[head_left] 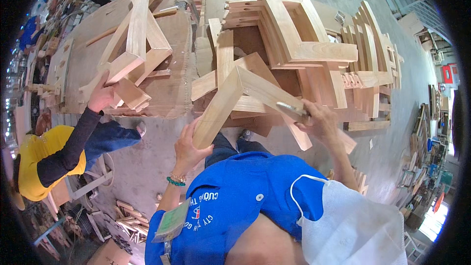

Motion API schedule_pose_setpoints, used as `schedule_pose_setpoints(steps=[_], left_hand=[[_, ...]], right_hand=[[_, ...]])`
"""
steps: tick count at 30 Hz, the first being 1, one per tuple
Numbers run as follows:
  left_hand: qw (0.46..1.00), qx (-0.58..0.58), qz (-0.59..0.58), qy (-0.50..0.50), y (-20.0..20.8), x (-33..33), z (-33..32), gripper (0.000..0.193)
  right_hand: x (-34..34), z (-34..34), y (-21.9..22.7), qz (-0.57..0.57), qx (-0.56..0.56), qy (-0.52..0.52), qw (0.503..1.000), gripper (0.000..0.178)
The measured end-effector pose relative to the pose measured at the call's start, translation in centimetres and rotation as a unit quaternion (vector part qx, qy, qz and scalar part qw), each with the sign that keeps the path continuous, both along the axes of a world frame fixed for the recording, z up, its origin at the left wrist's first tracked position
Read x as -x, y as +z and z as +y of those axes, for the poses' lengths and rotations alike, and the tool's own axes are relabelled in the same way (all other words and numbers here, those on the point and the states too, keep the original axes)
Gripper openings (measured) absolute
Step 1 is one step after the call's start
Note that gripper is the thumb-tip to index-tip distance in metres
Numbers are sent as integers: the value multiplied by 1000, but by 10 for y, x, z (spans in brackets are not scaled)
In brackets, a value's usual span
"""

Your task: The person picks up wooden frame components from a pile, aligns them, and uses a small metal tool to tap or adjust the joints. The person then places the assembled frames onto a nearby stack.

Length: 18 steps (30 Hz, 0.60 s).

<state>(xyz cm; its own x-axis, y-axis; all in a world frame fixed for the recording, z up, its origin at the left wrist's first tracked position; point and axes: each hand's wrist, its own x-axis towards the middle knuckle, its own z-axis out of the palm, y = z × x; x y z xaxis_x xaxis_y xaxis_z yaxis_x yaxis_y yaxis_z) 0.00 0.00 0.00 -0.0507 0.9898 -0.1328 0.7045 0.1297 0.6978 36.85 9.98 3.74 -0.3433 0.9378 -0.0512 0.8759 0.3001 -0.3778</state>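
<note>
In front of my body is an angled light-wood frame piece (218, 105), two boards joined in a peak that points away from me. Around the lower end of its left board, my left hand (189, 145) is closed, thumb on the near side. My right hand (318, 121) is closed over a small, thin tool with a shiny grey edge (293, 110), lying along the right board. Motion blurs this tool, and its exact kind cannot be made out. The right board passes beneath the right hand, and its end shows beyond it.
Stacked wooden frames (326, 51) fill the bench just past my hands. Left of them, a cardboard-covered table (169, 88) carries more angled pieces, handled by a co-worker in a yellow top (61, 149). More frames (375, 68) stand at right. Wood strips (132, 221) lie low at left.
</note>
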Motion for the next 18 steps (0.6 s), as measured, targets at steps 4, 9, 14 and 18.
schedule_pose_setpoints(steps=[4,9,14,18], left_hand=[[997,-43,64,-25,-20,-13,25,70],[982,-100,154,-34,-51,-32,73,70],[985,-32,171,-16,-74,-28,108,70],[977,-108,180,28,-98,-30,118,66]], right_hand=[[-11,-6,-56,27,-15,-30,999,58],[-21,-2,-92,41,31,-112,992,55],[-18,21,-116,62,-11,-110,992,56],[3,38,-119,-12,32,-117,992,58]])
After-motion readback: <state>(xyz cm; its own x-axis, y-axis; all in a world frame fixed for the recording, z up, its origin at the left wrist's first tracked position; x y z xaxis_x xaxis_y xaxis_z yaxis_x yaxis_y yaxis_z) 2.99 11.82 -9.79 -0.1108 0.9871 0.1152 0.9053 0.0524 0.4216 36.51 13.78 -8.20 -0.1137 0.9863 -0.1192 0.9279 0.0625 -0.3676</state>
